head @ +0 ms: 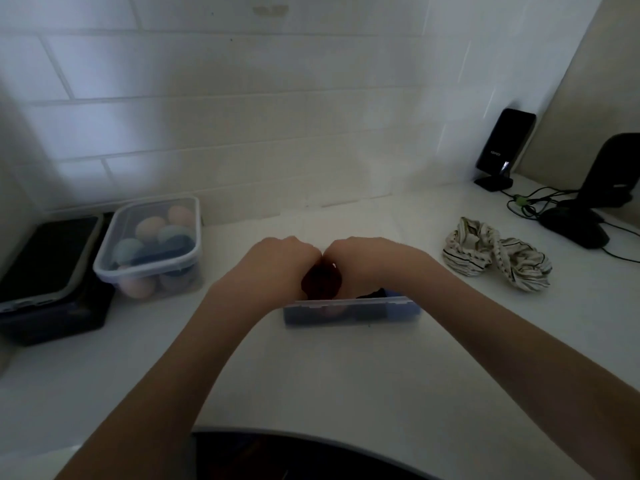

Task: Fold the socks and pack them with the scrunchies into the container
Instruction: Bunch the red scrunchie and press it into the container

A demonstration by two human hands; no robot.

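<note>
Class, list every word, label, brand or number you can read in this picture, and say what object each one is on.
Black upright device by the wall: a small line of pale lettering, too blurred to read.
Lidded container of egg-shaped items: no text visible.
Clear container under the hands: no label visible.
Striped scrunchies: pattern only, no words.

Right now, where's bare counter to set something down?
Free: the wide strip in front of the container, and the gap between it and the egg box. Crowded: right side, with scrunchies and cables; both hands over the container.
</note>
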